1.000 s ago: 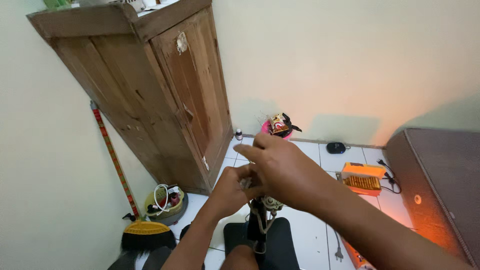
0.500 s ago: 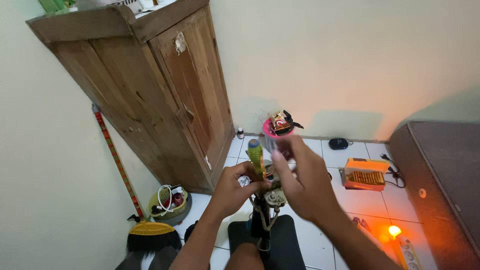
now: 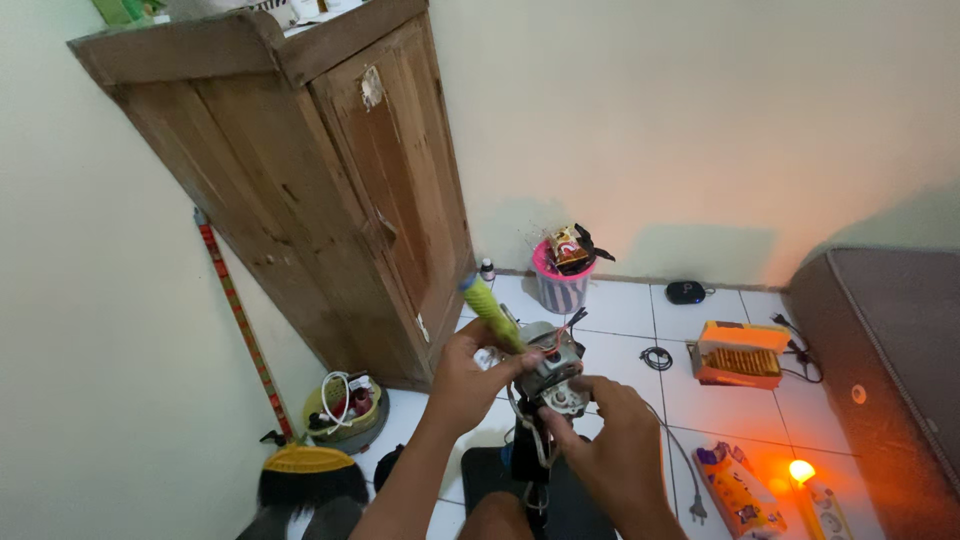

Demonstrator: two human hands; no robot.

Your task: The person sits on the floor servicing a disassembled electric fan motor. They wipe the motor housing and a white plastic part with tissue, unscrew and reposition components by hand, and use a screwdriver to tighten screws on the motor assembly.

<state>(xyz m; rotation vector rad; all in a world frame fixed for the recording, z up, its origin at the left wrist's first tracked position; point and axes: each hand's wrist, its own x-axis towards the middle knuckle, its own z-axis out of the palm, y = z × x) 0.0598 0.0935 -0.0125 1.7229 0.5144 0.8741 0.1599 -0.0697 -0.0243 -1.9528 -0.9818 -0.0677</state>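
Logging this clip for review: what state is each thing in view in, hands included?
Left hand: gripping the green-handled tool.
Right hand: fingers on the small electric motor, held up off the floor.
Wooden cabinet: door shut.
Pink bin: upright, overfilled.
Lamp: lit.
Power plug: unplugged, on tiles.

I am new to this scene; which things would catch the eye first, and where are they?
At the centre, the left hand holds a green-handled tool against a small metal motor that the right hand steadies. A tall wooden cabinet fills the left corner, and a glowing orange lamp burns on the tiled floor at lower right.
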